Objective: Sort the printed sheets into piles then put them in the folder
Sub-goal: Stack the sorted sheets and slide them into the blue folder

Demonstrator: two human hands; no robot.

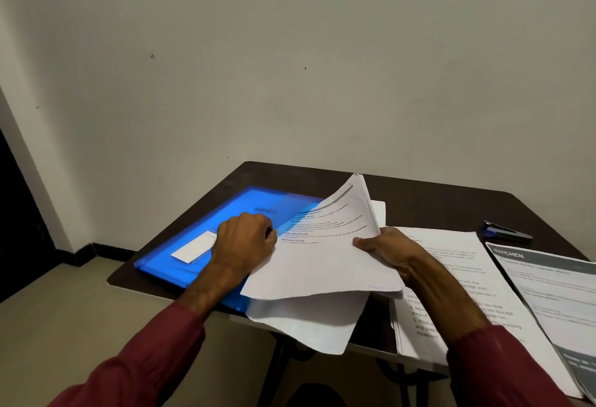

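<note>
Sheaf of sheets (322, 258): held over blue folder (225, 213) on table (435, 200) | left hand (245, 239): fingers curled, pinching left edge | right hand (387, 252): thumb over, fingers under right edge | handling: light, limp, sheets slide apart; judged best gripped at opposite edges.

White printed sheets (322, 264) partly overlap blue folder (240, 205).

Plain office-like room, dark desk (419, 194), printed sheets (322, 264), stapler (506, 232), bare wall (290, 52)
</note>
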